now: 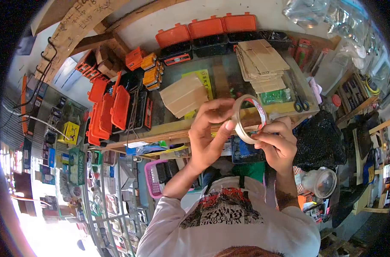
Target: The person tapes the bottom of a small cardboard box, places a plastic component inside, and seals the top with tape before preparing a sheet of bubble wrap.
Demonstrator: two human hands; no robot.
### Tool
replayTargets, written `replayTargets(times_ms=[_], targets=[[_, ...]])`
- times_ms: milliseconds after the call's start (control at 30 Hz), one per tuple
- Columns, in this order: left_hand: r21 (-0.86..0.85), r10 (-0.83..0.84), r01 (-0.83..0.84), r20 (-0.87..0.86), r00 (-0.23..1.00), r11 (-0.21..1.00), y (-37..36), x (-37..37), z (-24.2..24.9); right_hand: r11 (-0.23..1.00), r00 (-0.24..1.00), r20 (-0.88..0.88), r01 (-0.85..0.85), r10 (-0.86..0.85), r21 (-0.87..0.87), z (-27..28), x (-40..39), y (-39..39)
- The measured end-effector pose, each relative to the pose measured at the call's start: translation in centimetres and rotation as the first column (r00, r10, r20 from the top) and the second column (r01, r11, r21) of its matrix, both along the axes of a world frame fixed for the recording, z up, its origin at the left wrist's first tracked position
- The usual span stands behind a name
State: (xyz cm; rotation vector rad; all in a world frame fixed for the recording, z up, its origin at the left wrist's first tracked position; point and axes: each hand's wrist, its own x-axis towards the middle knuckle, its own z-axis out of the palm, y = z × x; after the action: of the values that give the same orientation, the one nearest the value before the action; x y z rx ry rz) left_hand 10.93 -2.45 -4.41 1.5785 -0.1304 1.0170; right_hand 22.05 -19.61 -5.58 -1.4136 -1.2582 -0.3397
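Note:
A roll of clear tape [240,129] is held up between my two hands, above the front edge of the glass-topped counter [160,132]. My right hand [278,143] grips its lower right rim, with the fingers and thumb pinched on the ring. At the roll's left side is my left hand [210,130], its fingers curled and its thumb against the outer face of the tape. Red and white print shows on the inside of the core. A flattened brown cardboard piece [184,95] lies on the counter behind my left hand.
A stack of folded cardboard [261,62] and dark scissors [301,103] lie on the counter's right. Black toolboxes with raised orange lids [203,28] line the back. More orange-lidded boxes [103,115] stand left. Below are a pink basket [151,180] and a black bag [319,139].

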Motion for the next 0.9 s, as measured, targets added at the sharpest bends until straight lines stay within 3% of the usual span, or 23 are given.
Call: replayTargets(times_ms=[100, 233, 300, 400, 433, 500, 567, 667, 800, 900], targets=[[-0.113, -0.036, 0.031, -0.041, 0.999, 0.993, -0.6, -0.1, 0.1, 1.000, 0.999, 0.045, 0.026, -0.025, -0.016, -0.4, 0.1, -0.2], [-0.016, 0.021, -0.023, -0.077, 0.997, 1.000, -0.6, -0.2, -0.5, 0.999, 0.996, 0.085, 0.039, -0.036, -0.033, -0.8, 0.4, -0.3], [0.045, 0.095, -0.091, -0.080, 0.992, 0.995, -0.7, 0.1, -1.0, 0.999, 0.998, 0.057, 0.039, -0.038, -0.022, -1.3, 0.4, -0.2], [0.368, 0.278, -0.240, -0.053, 0.959, 0.898, -0.2, 0.4, -1.8, 0.998, 0.993, -0.105, -0.052, 0.049, -0.024, -3.2, -0.5, -0.3], [0.369, 0.266, -0.209, -0.110, 0.958, 0.906, -0.2, 0.2, -2.0, 0.995, 0.980, -0.176, -0.094, 0.089, -0.019, -3.7, -0.8, -0.5], [0.363, 0.235, -0.141, -0.229, 0.945, 0.921, -0.8, -1.2, -2.7, 0.983, 0.979, -0.152, -0.151, 0.134, -0.108, -4.4, -1.2, -1.2], [0.445, 0.233, -0.073, -0.317, 0.919, 0.892, -1.5, -2.5, -2.7, 0.953, 0.954, -0.226, -0.242, 0.199, -0.182, -6.3, -2.3, -1.9], [0.472, 0.167, 0.070, -0.440, 0.882, 0.879, -2.2, -4.5, -4.3, 0.864, 0.898, -0.337, -0.390, 0.282, -0.317, -8.8, -4.4, -3.4], [0.510, 0.094, 0.252, -0.559, 0.824, 0.823, -3.8, -7.3, -6.5, 0.827, 0.766, -0.575, -0.501, 0.287, -0.254, -13.0, -10.8, -5.1], [0.519, 0.080, 0.355, -0.642, 0.763, 0.778, -4.2, -10.5, -9.6, 0.723, 0.526, -0.842, -0.629, 0.123, -0.287, -15.0, -15.2, -7.1]])
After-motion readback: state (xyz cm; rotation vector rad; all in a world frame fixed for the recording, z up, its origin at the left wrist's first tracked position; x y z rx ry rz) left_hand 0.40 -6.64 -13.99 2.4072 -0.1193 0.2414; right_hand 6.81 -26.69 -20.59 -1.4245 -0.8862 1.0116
